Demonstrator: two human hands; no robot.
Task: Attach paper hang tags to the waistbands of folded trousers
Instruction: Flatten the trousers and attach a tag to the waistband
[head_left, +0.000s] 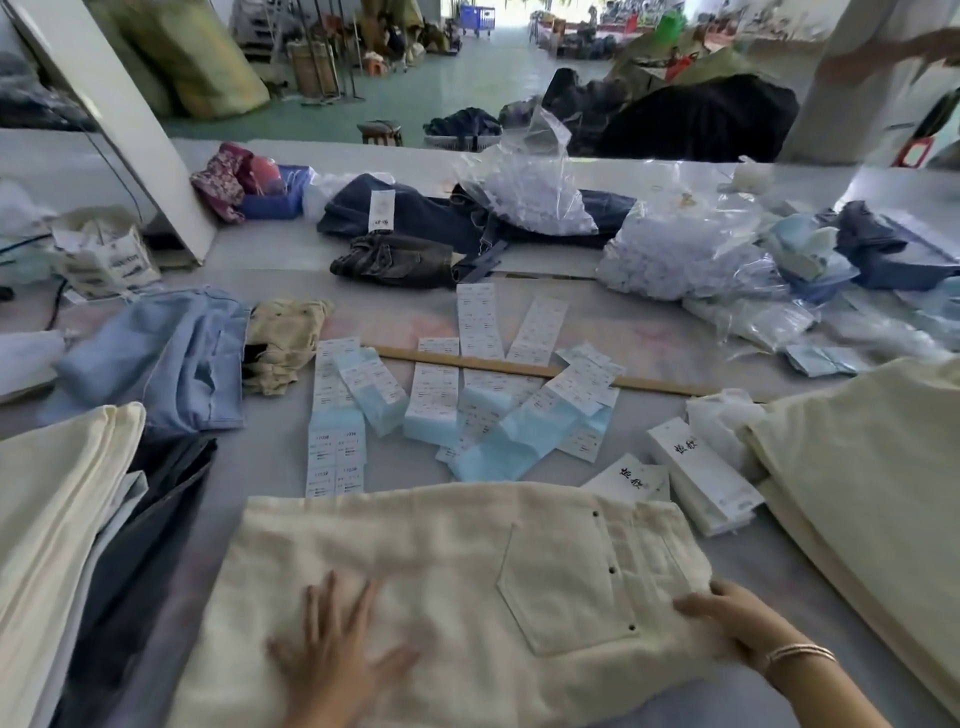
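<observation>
Your left hand (332, 649) is flat on the cream trousers (441, 582), fingers spread wide and pressing the cloth down, a bit blurred in the view. Your right hand (727, 618) has the trousers' right edge, fingers curled over it beside the back pocket (566, 587), with a thin bracelet (800, 652) on that wrist. Those folded trousers lie straight in front of you on the grey table (270, 457), pocket side up, rivets showing at the pocket corners.

Just past the waistband end sit the white hang tags (701, 478), a stack with black characters printed on top, and 1 more tag (631, 480) lying loose beside it, touching the far edge of the trousers. Further out, strips of printed stickers (436, 389) on blue backing fan across the middle of the table, with a wooden ruler (545, 371) laid over them. On your right, another cream pile (857, 493); on your left, a stack of cream and dark garments (62, 545), then light blue trousers (171, 358). Far side of the table: dark jeans (415, 213) with a white tag on them, and clear plastic bags (675, 249) holding what looks like more small tags, though it's too hazy to be sure.
</observation>
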